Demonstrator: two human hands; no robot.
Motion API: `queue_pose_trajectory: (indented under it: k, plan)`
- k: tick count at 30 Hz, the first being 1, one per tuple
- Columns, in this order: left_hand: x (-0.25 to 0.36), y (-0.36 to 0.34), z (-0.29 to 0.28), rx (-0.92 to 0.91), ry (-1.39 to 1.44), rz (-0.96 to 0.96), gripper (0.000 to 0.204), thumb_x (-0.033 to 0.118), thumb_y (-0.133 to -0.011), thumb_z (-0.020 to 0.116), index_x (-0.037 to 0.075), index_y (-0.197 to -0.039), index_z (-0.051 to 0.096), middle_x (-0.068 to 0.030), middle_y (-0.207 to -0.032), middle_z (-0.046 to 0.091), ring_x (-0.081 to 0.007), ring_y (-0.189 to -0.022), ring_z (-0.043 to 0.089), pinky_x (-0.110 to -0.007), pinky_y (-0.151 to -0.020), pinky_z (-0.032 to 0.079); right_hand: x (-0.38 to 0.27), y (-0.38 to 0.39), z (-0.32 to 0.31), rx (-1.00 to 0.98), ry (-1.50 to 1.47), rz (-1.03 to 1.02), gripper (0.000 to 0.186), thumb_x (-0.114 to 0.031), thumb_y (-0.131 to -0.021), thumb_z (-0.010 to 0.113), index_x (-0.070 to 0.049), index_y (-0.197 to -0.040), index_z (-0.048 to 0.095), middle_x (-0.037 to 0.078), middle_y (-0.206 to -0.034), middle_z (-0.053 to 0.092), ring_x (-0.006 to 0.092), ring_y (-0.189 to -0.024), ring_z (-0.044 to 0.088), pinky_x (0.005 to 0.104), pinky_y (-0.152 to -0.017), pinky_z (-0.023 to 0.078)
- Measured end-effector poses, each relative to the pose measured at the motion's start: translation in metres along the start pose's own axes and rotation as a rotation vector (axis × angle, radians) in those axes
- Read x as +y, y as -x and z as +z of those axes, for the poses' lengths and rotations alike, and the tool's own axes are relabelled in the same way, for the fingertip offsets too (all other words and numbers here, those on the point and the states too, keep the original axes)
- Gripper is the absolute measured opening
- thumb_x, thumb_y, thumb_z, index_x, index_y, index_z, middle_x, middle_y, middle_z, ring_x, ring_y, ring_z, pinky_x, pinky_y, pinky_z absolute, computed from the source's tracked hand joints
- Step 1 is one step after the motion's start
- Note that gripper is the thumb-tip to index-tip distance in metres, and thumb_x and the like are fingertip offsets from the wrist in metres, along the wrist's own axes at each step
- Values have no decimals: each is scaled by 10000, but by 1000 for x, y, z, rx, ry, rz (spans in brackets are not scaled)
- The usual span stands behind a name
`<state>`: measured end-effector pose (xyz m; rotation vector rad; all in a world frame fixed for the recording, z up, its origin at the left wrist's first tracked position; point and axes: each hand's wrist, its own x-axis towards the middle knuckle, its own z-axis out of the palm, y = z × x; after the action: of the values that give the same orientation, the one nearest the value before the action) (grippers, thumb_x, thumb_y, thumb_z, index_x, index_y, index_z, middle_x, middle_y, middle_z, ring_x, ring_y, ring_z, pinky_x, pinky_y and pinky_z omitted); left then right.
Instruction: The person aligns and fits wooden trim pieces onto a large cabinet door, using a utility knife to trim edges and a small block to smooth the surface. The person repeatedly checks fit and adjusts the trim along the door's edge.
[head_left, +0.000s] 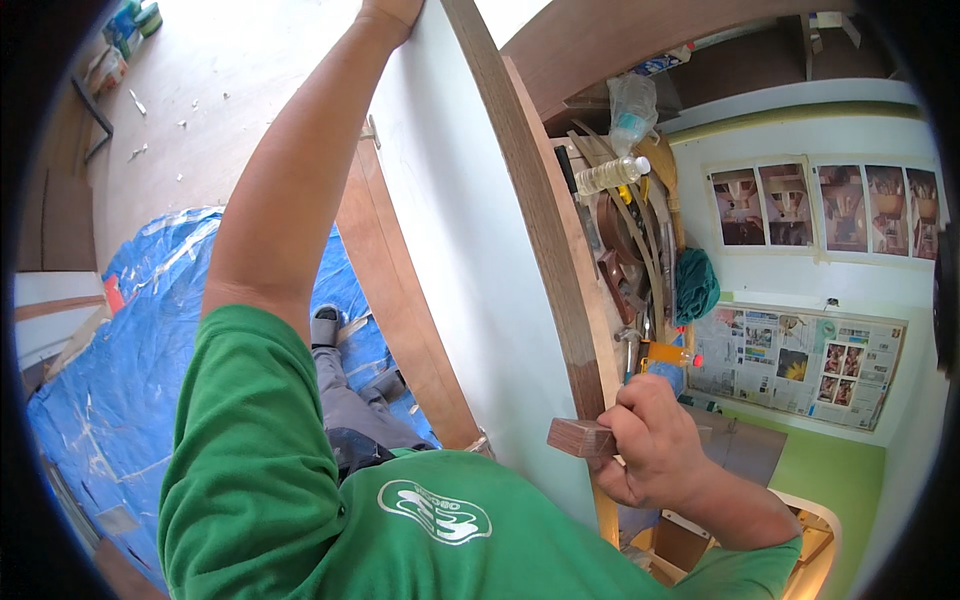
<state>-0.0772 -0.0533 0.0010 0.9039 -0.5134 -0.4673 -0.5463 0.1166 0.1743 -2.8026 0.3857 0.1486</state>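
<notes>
The long white panel (470, 200) with a brown wood-grain edge (522, 180) could shift or tip if the left hand (393, 10) lost its hold far up its length, as the person leans close in against it. The dark brown rectangular wooden block (580, 437) sits at the near end of that edge; tilted or pressed unevenly, it could slip and scrape the white face — or knock the knuckles. A wide swing of the right hand (655, 440) might also catch the orange-liquid bottle with a red cap (668, 354) just beyond it.

The right fingers are curled tight around the block, its squared end jutting out toward the panel; whether block and edge actually touch, I cannot tell. The left fingers are cut off by the upper border — how far open they are cannot be told.
</notes>
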Motion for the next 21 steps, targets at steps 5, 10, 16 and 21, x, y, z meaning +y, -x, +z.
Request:
queue_pose_trajectory:
  k: [5, 10, 16, 21]
  plan:
    - [4, 5, 0, 55, -90, 24, 147, 184, -819, 701, 54, -880, 673, -78, -889, 658, -203, -862, 609, -340, -808, 493, -3, -12, 3, -15, 63, -12, 533, -140, -592, 863, -59, -975, 501, 127, -888, 505, 335, -760, 543, 441, -613, 466]
    - [11, 13, 6, 116, -304, 88, 330, 281, -820, 705, -28, -925, 660, -221, -986, 684, -343, -979, 625, -421, -911, 494, 5, -38, 2, 14, 78, -45, 495, -141, -626, 871, -62, -929, 489, 135, -871, 509, 351, -727, 547, 452, -594, 459]
    - [11, 12, 1, 84, -400, 126, 346, 288, -845, 683, -39, -954, 659, -252, -1028, 694, -351, -1005, 632, -423, -924, 493, 20, -93, -3, 78, 133, -80, 421, -153, -738, 873, -53, -890, 493, 144, -825, 499, 361, -707, 543, 451, -590, 457]
    - [23, 18, 3, 54, -304, 33, 351, 282, -855, 680, -47, -973, 644, -269, -1025, 691, -369, -999, 644, -441, -926, 491, 30, -148, -12, 119, 156, -68, 362, -219, -913, 802, -38, -895, 488, 155, -819, 497, 378, -696, 541, 468, -589, 466]
